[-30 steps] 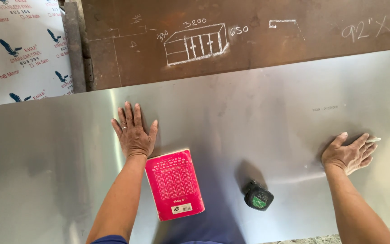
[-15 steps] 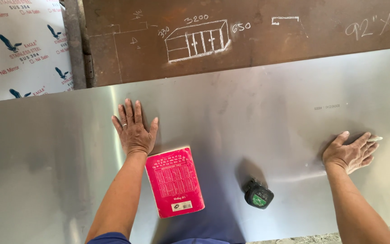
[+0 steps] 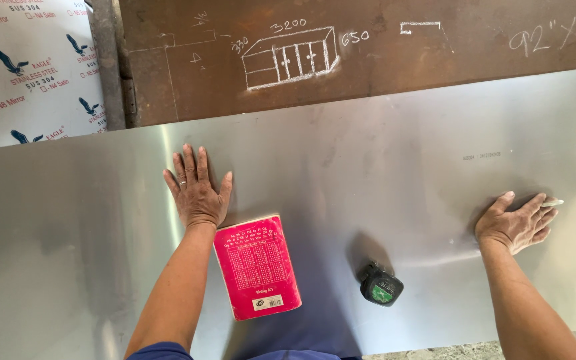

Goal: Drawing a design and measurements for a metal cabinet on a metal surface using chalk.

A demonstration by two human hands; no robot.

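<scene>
On bare steel sheet (image 3: 368, 167), both palms pressed flat.

Left hand (image 3: 197, 190) spread wide, fingers splayed and gripping nothing, lying on the sheet just above the red booklet (image 3: 257, 266), wrist almost at its top left corner. Right hand (image 3: 516, 223) well off to the booklet's right, also flat on the metal, fingers loosely extended with a thin pale stick, perhaps chalk (image 3: 553, 201), poking out past the fingertips; exact hold on it hard to tell. Black and green tape measure (image 3: 381, 286) just right of the booklet, apart from it, between both forearms. Beyond the sheet's far edge, well above the booklet, brown rusty plate (image 3: 381, 73) bearing a chalk sketch of a cabinet (image 3: 290, 57).
</scene>
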